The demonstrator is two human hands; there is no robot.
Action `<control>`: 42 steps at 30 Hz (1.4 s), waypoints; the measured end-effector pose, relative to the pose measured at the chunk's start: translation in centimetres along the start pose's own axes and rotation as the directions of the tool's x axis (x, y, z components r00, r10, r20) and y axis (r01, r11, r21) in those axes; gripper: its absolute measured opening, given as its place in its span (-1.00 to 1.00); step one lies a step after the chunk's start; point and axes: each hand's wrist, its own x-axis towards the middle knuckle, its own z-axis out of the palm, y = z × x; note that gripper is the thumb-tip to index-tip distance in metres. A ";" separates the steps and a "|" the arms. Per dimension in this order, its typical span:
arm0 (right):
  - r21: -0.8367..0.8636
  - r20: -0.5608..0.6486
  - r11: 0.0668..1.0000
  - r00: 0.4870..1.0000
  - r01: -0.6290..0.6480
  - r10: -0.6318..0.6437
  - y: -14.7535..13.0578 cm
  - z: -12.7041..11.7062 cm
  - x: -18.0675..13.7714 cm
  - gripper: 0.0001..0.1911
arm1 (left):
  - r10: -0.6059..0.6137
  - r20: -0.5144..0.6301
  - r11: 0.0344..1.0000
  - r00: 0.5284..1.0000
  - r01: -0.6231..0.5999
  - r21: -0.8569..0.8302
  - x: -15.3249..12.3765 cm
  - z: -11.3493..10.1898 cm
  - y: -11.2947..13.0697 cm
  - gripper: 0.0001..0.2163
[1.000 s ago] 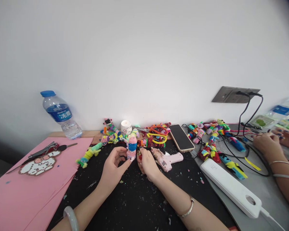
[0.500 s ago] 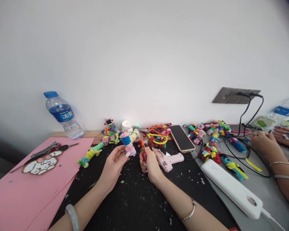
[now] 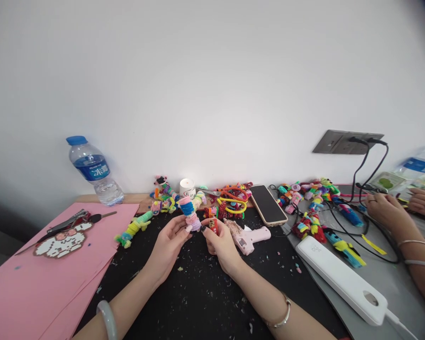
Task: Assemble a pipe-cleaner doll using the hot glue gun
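My left hand (image 3: 172, 236) is closed around the lower part of a small pipe-cleaner figure (image 3: 188, 211), blue, pink and lilac, held upright. Close beside it, my right hand (image 3: 221, 241) grips a red lighter (image 3: 213, 226) in its curled fingers. The right thumb and fingertip reach the figure's lilac base; whether they pinch it I cannot tell. A pink glue gun (image 3: 250, 239) lies just right of my right hand. Behind the figure stands a white paper cup (image 3: 187, 187), with scissors (image 3: 230, 200) with orange and yellow handles to its right.
Several colourful pipe-cleaner figures (image 3: 134, 227) lie along the wall. A phone (image 3: 268, 204), white power strip (image 3: 340, 278) and black cables are at right, near another person's hands (image 3: 389, 212). A water bottle (image 3: 97, 172) and pink paper (image 3: 56, 288) are at left. Scraps dot the black mat (image 3: 198, 302).
My right hand has turned and come nearer the figure, its thumb moving off the lighter's top to the figure's base. The left hand has barely moved. The other person's hands shifted slightly.
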 end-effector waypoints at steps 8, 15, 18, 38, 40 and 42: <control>-0.167 -0.035 0.981 0.994 0.099 -0.107 0.7 -0.3 0.2 -0.83 | 0.008 -0.005 1.000 1.000 -0.007 0.019 -0.2 0.0 0.0 -0.70; -0.238 -0.056 0.957 0.982 0.164 -0.182 1.2 -0.3 0.2 -0.84 | 0.005 0.007 1.000 1.000 -0.005 0.002 -0.1 0.0 0.2 -0.71; -0.239 -0.045 0.955 0.981 0.174 -0.190 1.2 -0.3 0.2 -0.85 | 0.010 0.005 1.000 1.000 -0.010 0.002 -0.2 0.1 0.3 -0.71; -0.361 -0.069 0.906 0.963 0.221 -0.262 0.6 -0.3 0.0 -0.87 | 0.044 -0.006 0.998 0.999 -0.043 0.056 -0.2 0.2 0.4 -0.75; -0.373 -0.067 0.901 0.962 0.221 -0.263 0.5 -0.3 -0.1 -0.87 | 0.053 -0.005 0.996 0.999 -0.053 0.071 -0.1 0.2 0.5 -0.74; -0.385 -0.062 0.896 0.962 0.222 -0.265 0.3 -0.2 -0.1 -0.87 | 0.062 -0.006 0.994 0.998 -0.061 0.092 -0.1 0.3 0.5 -0.74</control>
